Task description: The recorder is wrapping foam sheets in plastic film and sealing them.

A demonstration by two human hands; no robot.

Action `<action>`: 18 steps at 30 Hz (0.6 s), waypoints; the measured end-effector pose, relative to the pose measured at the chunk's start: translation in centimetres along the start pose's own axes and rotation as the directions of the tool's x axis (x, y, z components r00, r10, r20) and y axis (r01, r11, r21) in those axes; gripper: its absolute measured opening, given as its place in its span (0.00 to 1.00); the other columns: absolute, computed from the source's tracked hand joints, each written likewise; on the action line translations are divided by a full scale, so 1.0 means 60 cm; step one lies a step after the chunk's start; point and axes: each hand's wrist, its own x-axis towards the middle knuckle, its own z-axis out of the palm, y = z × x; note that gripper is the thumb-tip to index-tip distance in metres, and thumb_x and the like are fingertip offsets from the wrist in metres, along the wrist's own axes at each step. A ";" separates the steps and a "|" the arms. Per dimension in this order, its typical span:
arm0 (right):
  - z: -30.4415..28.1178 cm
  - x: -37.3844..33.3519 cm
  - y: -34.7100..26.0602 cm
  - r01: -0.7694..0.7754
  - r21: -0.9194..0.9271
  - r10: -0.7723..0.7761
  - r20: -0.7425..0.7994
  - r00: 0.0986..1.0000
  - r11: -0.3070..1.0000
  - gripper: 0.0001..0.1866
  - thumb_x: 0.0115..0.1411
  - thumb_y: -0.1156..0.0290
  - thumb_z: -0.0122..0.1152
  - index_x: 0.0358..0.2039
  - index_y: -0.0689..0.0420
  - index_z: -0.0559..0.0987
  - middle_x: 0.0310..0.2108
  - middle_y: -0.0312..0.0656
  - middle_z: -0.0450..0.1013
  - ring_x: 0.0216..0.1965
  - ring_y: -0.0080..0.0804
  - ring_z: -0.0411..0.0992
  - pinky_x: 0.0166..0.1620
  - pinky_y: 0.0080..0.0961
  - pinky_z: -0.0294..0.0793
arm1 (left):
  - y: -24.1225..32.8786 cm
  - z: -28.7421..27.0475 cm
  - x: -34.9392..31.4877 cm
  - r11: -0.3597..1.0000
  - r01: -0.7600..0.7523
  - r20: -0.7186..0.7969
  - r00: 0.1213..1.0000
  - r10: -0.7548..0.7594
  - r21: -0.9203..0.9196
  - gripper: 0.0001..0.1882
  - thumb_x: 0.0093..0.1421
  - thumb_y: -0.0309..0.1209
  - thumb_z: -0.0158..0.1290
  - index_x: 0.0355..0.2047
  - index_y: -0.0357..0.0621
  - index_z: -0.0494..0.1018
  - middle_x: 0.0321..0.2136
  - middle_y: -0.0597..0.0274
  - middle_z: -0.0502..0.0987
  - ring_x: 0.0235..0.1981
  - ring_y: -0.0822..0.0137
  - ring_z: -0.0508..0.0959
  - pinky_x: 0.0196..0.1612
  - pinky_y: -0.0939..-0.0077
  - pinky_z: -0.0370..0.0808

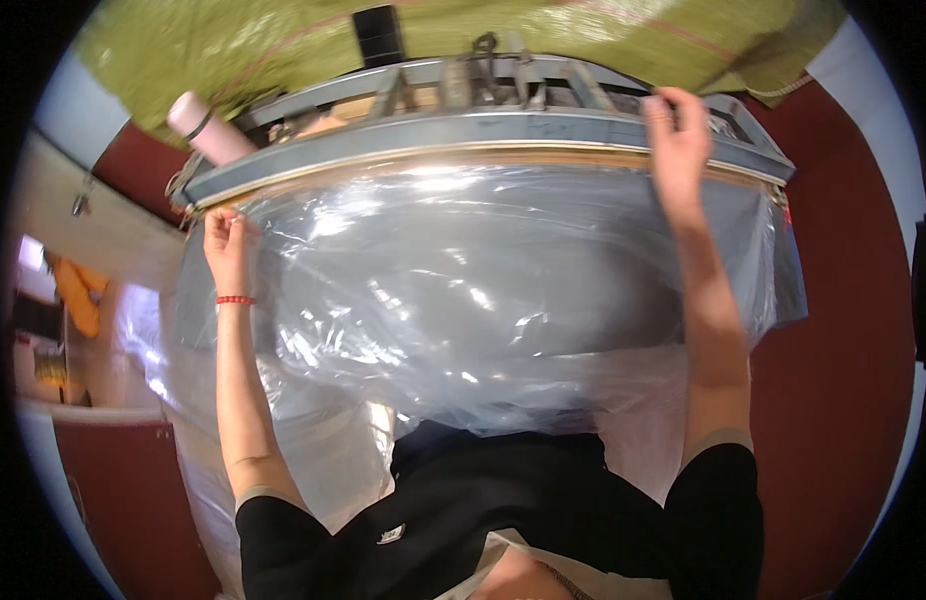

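Note:
A large sheet of clear plastic film (pixel 453 260) drapes over the grey surface before me and hangs down toward my body. At its far left corner, my left hand (pixel 226 245) is closed in a pinch on the film's edge. My right hand (pixel 680 140) is raised over the right part of a grey metal bar (pixel 483 130) along the far side. Its thumb and loosely bent fingers stand apart, and I see nothing between them. The film passes beneath my right forearm.
Behind the bar, a metal tray frame (pixel 388 95) holds several tools and loose bits. A pink bottle (pixel 211 130) leans at its left end. Farther back, a black phone-like slab (pixel 380 36) lies on yellow-green sheeting (pixel 263 40). Dark red floor (pixel 833 380) shows at right.

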 end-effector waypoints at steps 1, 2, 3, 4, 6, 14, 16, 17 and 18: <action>0.040 -0.018 -0.047 0.165 -0.002 -0.162 0.158 0.974 0.986 0.14 0.47 0.66 0.61 0.32 0.59 0.72 0.34 0.42 0.70 0.39 0.38 0.66 0.43 0.30 0.64 | 0.017 -0.011 -0.012 0.997 -0.032 0.017 0.999 0.033 -0.076 0.04 0.56 0.24 0.45 0.30 0.46 0.62 0.20 0.71 0.64 0.20 0.80 0.64 0.24 0.87 0.63; 0.071 -0.039 -0.097 0.246 0.038 -0.246 0.305 0.920 0.969 0.16 0.46 0.64 0.62 0.33 0.59 0.73 0.36 0.42 0.69 0.42 0.39 0.65 0.44 0.31 0.63 | 0.034 -0.021 -0.022 0.986 -0.065 0.035 0.997 0.071 -0.152 0.04 0.56 0.24 0.45 0.30 0.46 0.62 0.20 0.71 0.64 0.20 0.80 0.64 0.25 0.87 0.63; 0.098 -0.069 -0.146 0.252 0.044 -0.251 0.348 0.903 0.967 0.17 0.45 0.61 0.62 0.33 0.58 0.73 0.38 0.42 0.68 0.44 0.39 0.64 0.45 0.33 0.63 | 0.049 -0.033 -0.034 0.987 -0.062 0.006 0.998 0.064 -0.147 0.05 0.56 0.22 0.45 0.30 0.44 0.61 0.21 0.71 0.65 0.21 0.80 0.65 0.26 0.88 0.64; 0.114 -0.091 -0.183 0.296 0.062 -0.297 0.384 0.875 0.953 0.15 0.46 0.66 0.61 0.33 0.59 0.73 0.37 0.43 0.69 0.41 0.41 0.66 0.43 0.32 0.65 | 0.057 -0.045 -0.046 0.989 -0.067 -0.018 0.998 0.066 -0.133 0.05 0.56 0.22 0.45 0.30 0.44 0.61 0.21 0.71 0.65 0.21 0.80 0.65 0.26 0.88 0.64; 0.143 -0.126 -0.185 0.324 0.212 -0.387 0.456 0.801 0.922 0.11 0.48 0.67 0.60 0.30 0.60 0.73 0.30 0.41 0.70 0.34 0.34 0.69 0.37 0.28 0.67 | 0.071 -0.067 -0.059 0.991 -0.113 -0.047 0.993 0.109 -0.069 0.06 0.55 0.22 0.46 0.32 0.44 0.61 0.22 0.71 0.65 0.22 0.81 0.64 0.27 0.88 0.64; -0.008 -0.173 -0.031 -0.392 0.063 0.311 0.499 0.809 0.918 0.08 0.52 0.69 0.58 0.23 0.61 0.75 0.20 0.30 0.69 0.25 0.14 0.63 0.29 0.15 0.64 | -0.090 -0.284 -0.162 0.548 0.082 -0.020 0.993 -0.118 0.832 0.24 0.59 0.40 0.40 0.49 0.33 0.62 0.51 0.48 0.62 0.55 0.50 0.58 0.56 0.67 0.54; -0.108 -0.185 0.061 -0.363 -0.025 0.339 0.422 0.841 0.931 0.08 0.52 0.70 0.58 0.23 0.61 0.74 0.19 0.30 0.68 0.25 0.14 0.63 0.30 0.13 0.64 | -0.086 -0.232 -0.237 0.524 -0.166 0.178 0.984 0.027 0.836 0.25 0.57 0.30 0.43 0.54 0.36 0.55 0.57 0.49 0.53 0.60 0.51 0.48 0.59 0.64 0.47; -0.157 -0.188 0.079 -0.304 -0.114 0.323 0.408 0.854 0.946 0.08 0.52 0.70 0.58 0.23 0.61 0.74 0.19 0.30 0.68 0.24 0.13 0.62 0.29 0.12 0.63 | -0.052 -0.179 -0.281 0.557 -0.229 0.214 0.972 0.094 0.798 0.27 0.55 0.27 0.45 0.55 0.37 0.53 0.58 0.49 0.51 0.60 0.52 0.47 0.59 0.64 0.47; -0.199 -0.190 0.087 -0.241 -0.193 0.301 0.400 0.866 0.951 0.07 0.52 0.71 0.58 0.23 0.61 0.74 0.19 0.29 0.67 0.24 0.13 0.61 0.28 0.12 0.62 | -0.030 -0.137 -0.330 0.663 -0.190 0.203 0.977 0.059 0.724 0.28 0.54 0.27 0.45 0.56 0.38 0.53 0.58 0.49 0.51 0.60 0.52 0.47 0.59 0.63 0.46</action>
